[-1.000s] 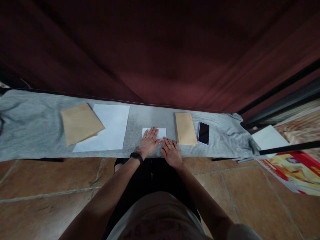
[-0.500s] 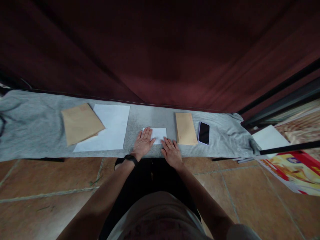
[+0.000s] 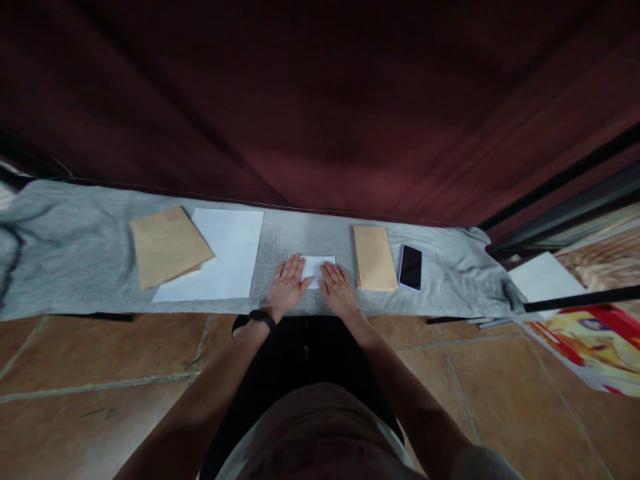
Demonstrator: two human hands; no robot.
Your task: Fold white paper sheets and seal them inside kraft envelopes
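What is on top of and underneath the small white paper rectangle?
The left hand covers the left end of the paper, the right hand its lower right corner. Grey cloth shows around it; what lies directly beneath is hidden.

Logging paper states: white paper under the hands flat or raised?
Flat: paper lies on grey cloth, left hand and right hand over its ends.
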